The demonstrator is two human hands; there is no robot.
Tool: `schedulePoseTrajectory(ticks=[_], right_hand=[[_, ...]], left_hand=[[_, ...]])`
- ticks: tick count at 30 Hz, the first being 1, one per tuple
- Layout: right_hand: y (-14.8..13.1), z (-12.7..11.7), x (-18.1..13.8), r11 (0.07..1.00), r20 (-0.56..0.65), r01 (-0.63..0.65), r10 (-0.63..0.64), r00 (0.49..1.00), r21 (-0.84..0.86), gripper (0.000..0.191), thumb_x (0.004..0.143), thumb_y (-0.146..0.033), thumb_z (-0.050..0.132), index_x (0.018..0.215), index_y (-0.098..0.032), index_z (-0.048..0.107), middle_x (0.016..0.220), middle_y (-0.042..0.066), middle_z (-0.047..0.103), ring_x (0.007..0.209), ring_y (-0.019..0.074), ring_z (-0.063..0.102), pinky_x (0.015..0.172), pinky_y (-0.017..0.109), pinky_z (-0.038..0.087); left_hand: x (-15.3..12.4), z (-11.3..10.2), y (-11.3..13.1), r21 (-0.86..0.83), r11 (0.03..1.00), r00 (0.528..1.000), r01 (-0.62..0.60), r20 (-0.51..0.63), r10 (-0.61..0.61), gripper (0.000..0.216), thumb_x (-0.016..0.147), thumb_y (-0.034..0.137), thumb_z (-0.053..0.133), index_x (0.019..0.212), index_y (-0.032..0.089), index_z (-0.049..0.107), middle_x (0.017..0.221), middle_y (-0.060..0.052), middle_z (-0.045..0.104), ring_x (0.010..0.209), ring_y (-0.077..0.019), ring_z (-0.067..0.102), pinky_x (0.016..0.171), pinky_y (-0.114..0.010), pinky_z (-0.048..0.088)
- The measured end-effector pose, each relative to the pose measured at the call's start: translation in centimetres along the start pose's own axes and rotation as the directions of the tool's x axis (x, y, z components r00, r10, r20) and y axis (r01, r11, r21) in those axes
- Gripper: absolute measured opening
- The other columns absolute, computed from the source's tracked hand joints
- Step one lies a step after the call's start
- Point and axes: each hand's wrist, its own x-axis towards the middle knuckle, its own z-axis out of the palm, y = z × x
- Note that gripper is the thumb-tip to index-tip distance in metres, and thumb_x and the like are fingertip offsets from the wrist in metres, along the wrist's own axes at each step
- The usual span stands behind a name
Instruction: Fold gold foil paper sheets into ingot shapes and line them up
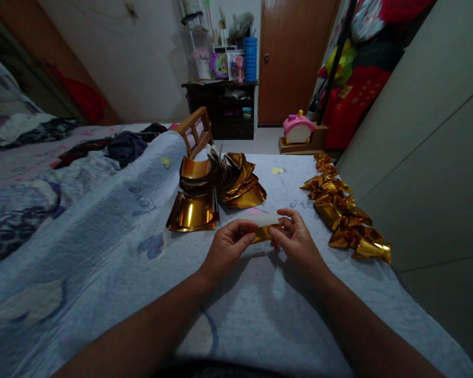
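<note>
Between my hands is a sheet of gold foil paper point(263, 234), partly folded over, with its white back showing along the far edge. My left hand point(232, 242) pinches its left end between thumb and fingers. At the right end, my right hand point(295, 236) grips it the same way, thumb on the gold side. Just beyond my left hand lie curved stacks of gold foil sheets point(197, 210), fanned out on the bedspread. Off to the right, folded gold foil pieces point(333, 210) lie in a long heap along the bed's edge.
A pale blue quilted bedspread point(150, 278) lies beneath everything. Rumpled clothes and bedding point(82, 173) are on the left. A dark cabinet point(220, 118), a wooden door point(295, 63) and a pink toy point(298, 128) stand beyond the bed. A pale wardrobe point(425, 173) borders the right side.
</note>
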Motion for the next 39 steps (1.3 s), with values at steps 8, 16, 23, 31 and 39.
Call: schedulePoseTrajectory(ticks=[8,16,23,31,39], right_hand=[[-0.8,-0.4,-0.3,0.988,0.102,0.018,-0.002,0.995,-0.152,0.033,0.083,-0.051,0.068,0.086,-0.018,0.066,0.06,-0.003,0.054,0.053,0.0118,0.048,0.051,0.025,0.038],[-0.6,-0.1,-0.3,0.984,0.056,0.087,-0.079,0.995,-0.155,0.024,0.08,-0.043,0.07,0.084,-0.02,0.066,0.066,-0.002,0.057,0.056,0.0123,0.048,0.052,0.025,0.039],[-0.6,-0.2,-0.4,0.956,0.027,0.151,-0.149,0.988,-0.253,0.017,0.081,-0.036,0.067,0.08,-0.02,0.064,0.066,-0.003,0.055,0.059,0.0125,0.047,0.056,0.026,0.039],[-0.3,0.0,-0.6,0.915,0.019,0.184,-0.19,0.982,-0.359,0.015,0.08,-0.033,0.066,0.074,-0.02,0.061,0.065,-0.002,0.054,0.06,0.0134,0.048,0.058,0.026,0.038],[-1.0,0.2,-1.0,0.909,0.085,0.237,-0.222,0.971,-0.341,0.013,0.08,-0.032,0.066,0.077,-0.021,0.061,0.066,-0.003,0.052,0.061,0.0134,0.046,0.059,0.026,0.038]], left_hand=[[0.1,-0.2,-0.2,0.032,0.999,1.0,-0.014,0.012,0.014,0.017,0.078,0.023,0.079,0.093,0.017,0.073,0.098,-0.005,0.074,0.095,-0.0189,0.068,0.09,-0.031,0.052],[-0.2,0.4,0.3,-0.079,0.995,0.998,0.068,0.009,-0.068,0.045,0.076,0.025,0.08,0.104,0.024,0.046,0.09,0.001,0.072,0.077,-0.0133,0.065,0.073,-0.024,0.048],[0.0,0.3,-0.3,-0.085,0.983,0.986,0.163,-0.024,-0.166,0.064,0.071,0.028,0.085,0.116,0.024,0.04,0.098,-0.002,0.073,0.075,-0.0142,0.065,0.067,-0.025,0.05],[0.4,0.2,-0.6,-0.076,0.961,0.962,0.265,0.092,-0.258,0.043,0.074,0.036,0.084,0.11,0.014,0.074,0.099,-0.009,0.075,0.083,-0.0174,0.066,0.069,-0.025,0.049],[0.5,0.1,-0.9,-0.175,0.955,0.97,0.241,0.068,-0.232,0.038,0.066,0.035,0.091,0.097,0.015,0.079,0.088,-0.008,0.076,0.073,-0.0155,0.063,0.065,-0.025,0.048]])
